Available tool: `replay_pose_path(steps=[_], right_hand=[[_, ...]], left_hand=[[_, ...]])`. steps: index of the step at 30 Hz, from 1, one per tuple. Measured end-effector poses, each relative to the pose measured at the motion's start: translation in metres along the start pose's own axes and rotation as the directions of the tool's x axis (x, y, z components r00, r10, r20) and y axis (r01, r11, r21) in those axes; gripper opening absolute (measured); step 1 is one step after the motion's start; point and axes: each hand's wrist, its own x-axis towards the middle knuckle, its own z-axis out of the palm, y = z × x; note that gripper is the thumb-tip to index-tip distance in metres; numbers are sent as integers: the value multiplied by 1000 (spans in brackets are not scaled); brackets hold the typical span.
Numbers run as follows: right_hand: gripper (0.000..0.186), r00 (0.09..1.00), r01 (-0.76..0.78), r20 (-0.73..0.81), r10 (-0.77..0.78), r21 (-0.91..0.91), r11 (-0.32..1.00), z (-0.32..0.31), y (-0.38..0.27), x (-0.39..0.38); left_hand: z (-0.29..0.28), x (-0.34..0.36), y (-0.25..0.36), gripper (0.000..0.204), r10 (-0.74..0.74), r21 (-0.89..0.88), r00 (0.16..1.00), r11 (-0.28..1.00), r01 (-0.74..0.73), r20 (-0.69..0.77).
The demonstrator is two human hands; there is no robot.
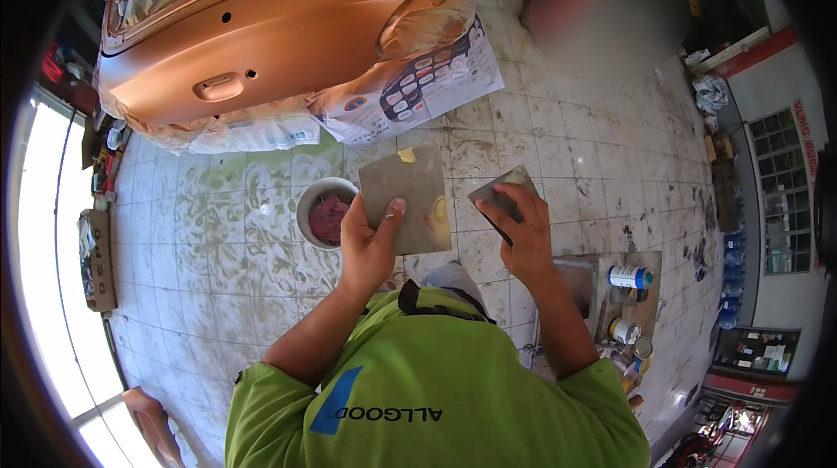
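My left hand (370, 239) is closed on the edge of a flat grey mixing board (411, 184), its thumb across the top face. A yellow dab of putty (407, 155) sticks to the board's far edge, and a paler smear lies along its right side. Just to the right, apart from the board, my right hand (527, 228) grips a dark grey putty spreader (514, 180), fingers bent over its face. Beyond both hands stands a copper-orange car panel (296, 40) with a recessed handle, masked with printed paper sheets (418, 88).
A light bucket (303, 215) with a pink cloth (329, 219) stands left of my left hand. At lower right, a board (645, 272) on the tiled, stained floor (218, 293) bears a blue-and-white can (629, 277) and an open tin (624, 331). Water bottles (732, 276) line the right wall.
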Motion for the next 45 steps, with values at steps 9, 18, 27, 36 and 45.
replay_pose_path(steps=[9, 18, 27, 36, 45], right_hand=[[59, 932, 292, 129, -338, 283, 914, 53, 33, 53], [60, 917, 363, -79, -392, 576, 733, 51, 143, 139], [55, 802, 512, -33, -597, 552, 658, 46, 201, 161], [58, 802, 496, -53, -595, 613, 615, 51, 218, 180], [65, 842, 447, 33, -538, 516, 731, 34, 219, 191]], left_hand=[[14, 59, -10, 22, 269, 209, 888, 957, -202, -373], [108, 113, -31, 37, -91, -259, 844, 964, -58, -528], [163, 129, -46, 29, 407, 491, 650, 869, -59, -642], [186, 140, -41, 24, 462, 642, 662, 766, 38, -590], [172, 152, -38, 21, 359, 520, 712, 854, 9, -603]])
